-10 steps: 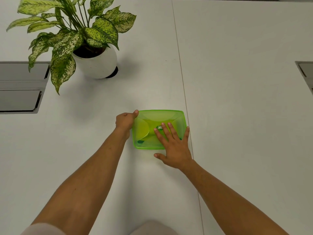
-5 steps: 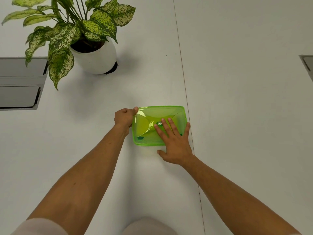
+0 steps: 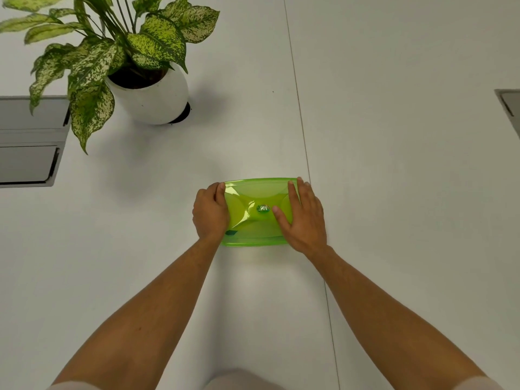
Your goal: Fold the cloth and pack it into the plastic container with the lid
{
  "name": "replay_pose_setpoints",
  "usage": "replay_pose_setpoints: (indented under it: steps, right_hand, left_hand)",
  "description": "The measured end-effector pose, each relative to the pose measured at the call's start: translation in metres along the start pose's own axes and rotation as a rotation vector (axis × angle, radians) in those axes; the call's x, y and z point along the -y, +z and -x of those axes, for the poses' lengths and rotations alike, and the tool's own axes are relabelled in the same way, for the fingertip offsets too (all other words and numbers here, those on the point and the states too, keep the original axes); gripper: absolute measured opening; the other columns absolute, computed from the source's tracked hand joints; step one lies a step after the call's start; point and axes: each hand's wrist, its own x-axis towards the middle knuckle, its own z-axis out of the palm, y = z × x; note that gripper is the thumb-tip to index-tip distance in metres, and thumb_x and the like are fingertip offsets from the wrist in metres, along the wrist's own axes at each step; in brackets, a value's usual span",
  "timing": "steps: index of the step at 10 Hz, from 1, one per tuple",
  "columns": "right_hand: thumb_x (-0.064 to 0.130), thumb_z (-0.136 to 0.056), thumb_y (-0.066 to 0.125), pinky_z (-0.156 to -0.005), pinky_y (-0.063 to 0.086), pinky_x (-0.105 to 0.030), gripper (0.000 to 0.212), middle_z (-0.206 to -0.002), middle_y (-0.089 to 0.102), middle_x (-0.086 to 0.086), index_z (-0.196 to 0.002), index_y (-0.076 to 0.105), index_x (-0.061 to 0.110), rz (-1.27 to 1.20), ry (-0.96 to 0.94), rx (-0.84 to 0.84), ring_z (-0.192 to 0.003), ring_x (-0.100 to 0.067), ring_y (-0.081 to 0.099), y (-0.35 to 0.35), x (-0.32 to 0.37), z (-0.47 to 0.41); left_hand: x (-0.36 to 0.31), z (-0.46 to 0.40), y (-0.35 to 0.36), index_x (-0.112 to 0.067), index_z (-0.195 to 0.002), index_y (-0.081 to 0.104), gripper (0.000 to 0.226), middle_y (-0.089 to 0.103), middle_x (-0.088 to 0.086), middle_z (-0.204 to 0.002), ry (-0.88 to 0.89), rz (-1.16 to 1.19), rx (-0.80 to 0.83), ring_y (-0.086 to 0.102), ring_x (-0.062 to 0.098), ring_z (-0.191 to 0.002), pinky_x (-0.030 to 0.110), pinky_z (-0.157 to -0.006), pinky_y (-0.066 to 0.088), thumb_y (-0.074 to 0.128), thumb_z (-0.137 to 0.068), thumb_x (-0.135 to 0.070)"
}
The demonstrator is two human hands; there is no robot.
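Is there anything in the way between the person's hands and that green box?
Nothing visible. Both hands are already on the green plastic container: the left hand grips its left end, and the right hand lies over the right side of its lid. The potted plant stands well clear, farther back on the left.

Lighting is bright, even and diffuse across my white bench. Shadows are soft: a faint one falls right of the plant pot, and pale ones lie under my forearms. Left of the pot, the leaves cast no hard edges. A mild sheen marks the green lid between my hands. Focus is sharp throughout. The bench seam bows slightly, indicating wide-angle distortion.
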Motion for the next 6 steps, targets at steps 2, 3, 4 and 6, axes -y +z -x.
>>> replay_pose_setpoints:
  steps: [2, 3, 4, 6]
  right_hand:
    - [0.061, -0.092, 0.033, -0.12, 0.015, -0.039, 0.076, -0.162, 0.007, -0.005, -0.152, 0.01, 0.02, -0.036, -0.021, -0.014, -0.148, -0.02, 0.003, 0.007, -0.006, -0.001]
    - [0.062, -0.091, 0.031, -0.119, 0.017, -0.043, 0.076, -0.162, 0.008, -0.004, -0.152, 0.01, 0.022, -0.008, -0.017, 0.004, -0.148, -0.022, 0.005, 0.007, -0.005, -0.001]
    - [0.065, -0.091, 0.023, -0.117, 0.015, -0.053, 0.075, -0.162, 0.008, -0.002, -0.152, 0.01, 0.024, 0.117, 0.025, 0.028, -0.148, -0.025, 0.007, 0.001, 0.001, 0.001]
    - [0.07, -0.086, -0.003, -0.114, -0.003, -0.063, 0.081, -0.162, 0.005, -0.002, -0.152, 0.006, 0.024, 0.353, -0.001, 0.141, -0.147, -0.032, -0.008, -0.021, 0.013, 0.004]
  left_hand:
    - [0.006, -0.001, 0.003, -0.025, -0.109, 0.068, 0.035, 0.061, 0.007, -0.096, 0.019, 0.0, -0.038, 0.059, 0.027, -0.088, 0.031, -0.073, 0.037, 0.04, -0.098, -0.045]
    - [0.005, -0.001, 0.003, -0.026, -0.109, 0.067, 0.037, 0.062, 0.007, -0.097, 0.021, -0.058, -0.036, 0.059, 0.03, -0.089, 0.031, -0.073, 0.037, 0.038, -0.098, -0.046]
    - [-0.003, -0.001, -0.006, -0.026, -0.113, 0.066, 0.041, 0.064, 0.01, -0.101, 0.047, -0.137, 0.026, 0.061, 0.035, -0.092, 0.035, -0.073, 0.038, 0.034, -0.099, -0.046]
    - [-0.02, -0.003, -0.035, -0.017, -0.147, 0.034, 0.06, 0.05, 0.019, -0.138, 0.102, -0.275, 0.251, 0.047, 0.039, -0.125, 0.051, -0.097, 0.041, 0.025, -0.099, -0.053]
